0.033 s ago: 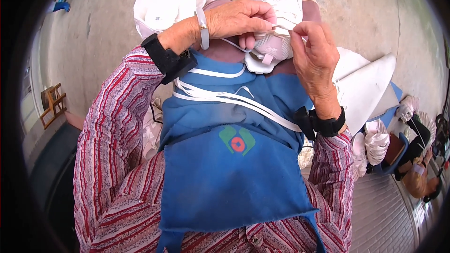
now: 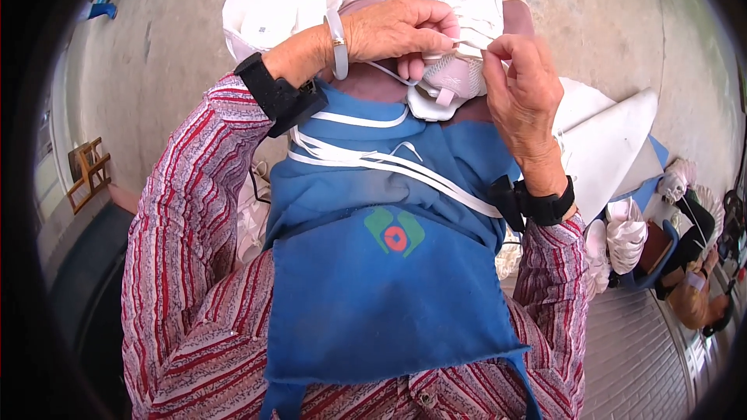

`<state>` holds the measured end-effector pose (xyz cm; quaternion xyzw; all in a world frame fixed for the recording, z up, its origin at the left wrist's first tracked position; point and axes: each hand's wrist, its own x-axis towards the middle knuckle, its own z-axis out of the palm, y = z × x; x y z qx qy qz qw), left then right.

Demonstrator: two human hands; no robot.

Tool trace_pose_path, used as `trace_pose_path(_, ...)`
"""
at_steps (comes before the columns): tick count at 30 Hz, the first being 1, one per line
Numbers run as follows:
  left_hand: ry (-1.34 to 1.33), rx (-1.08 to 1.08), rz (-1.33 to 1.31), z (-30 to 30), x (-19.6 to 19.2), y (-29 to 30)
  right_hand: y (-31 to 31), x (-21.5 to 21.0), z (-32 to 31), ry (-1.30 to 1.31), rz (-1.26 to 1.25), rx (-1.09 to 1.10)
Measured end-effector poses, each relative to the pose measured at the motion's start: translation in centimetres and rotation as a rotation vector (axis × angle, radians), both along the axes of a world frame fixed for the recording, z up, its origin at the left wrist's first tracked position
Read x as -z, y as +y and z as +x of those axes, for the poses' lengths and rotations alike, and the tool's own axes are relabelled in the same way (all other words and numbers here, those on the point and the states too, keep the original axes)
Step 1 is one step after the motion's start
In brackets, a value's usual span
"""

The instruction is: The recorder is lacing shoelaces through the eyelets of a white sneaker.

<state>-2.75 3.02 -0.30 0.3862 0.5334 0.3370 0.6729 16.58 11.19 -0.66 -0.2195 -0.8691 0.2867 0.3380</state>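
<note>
A white and pale pink sneaker (image 2: pixel 455 78) lies across my lap at the top of the view, its heel towards me. My left hand (image 2: pixel 401 31) is closed over its left side, with the thumb and a finger pinching a white shoelace (image 2: pixel 468 46) at the shoe's throat. From the right, my right hand (image 2: pixel 525 89) pinches the same lace between thumb and forefinger. The lace stretches the short gap between both hands. Loose white laces (image 2: pixel 366 159) lie across the blue apron (image 2: pixel 373 303) on my lap. My fingers partly hide the sneaker's lacing.
To the left of the sneaker is another white shoe or shoe part (image 2: pixel 276 8). White sheet-like material (image 2: pixel 611 144) lies at my right, with more pale shoes (image 2: pixel 625 237) beyond it. A person (image 2: pixel 692 295) sits at the far right. A small wooden stool (image 2: pixel 89 175) stands far left.
</note>
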Motion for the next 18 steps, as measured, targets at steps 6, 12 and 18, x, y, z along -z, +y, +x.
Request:
trace_pose_path(6,0.051,-0.015,0.002,-0.1,0.3,-0.1,-0.2,-0.2,0.0,-0.162,-0.062,-0.038)
trace_pose_path(12,0.117,0.012,0.041,0.0,0.0,0.1,0.6,-1.1,0.4,-0.244,-0.583,-0.160)
trace_pose_path(18,0.216,0.034,0.150,0.0,-0.1,0.0,1.5,-2.2,0.2,-0.500,-0.872,-0.215)
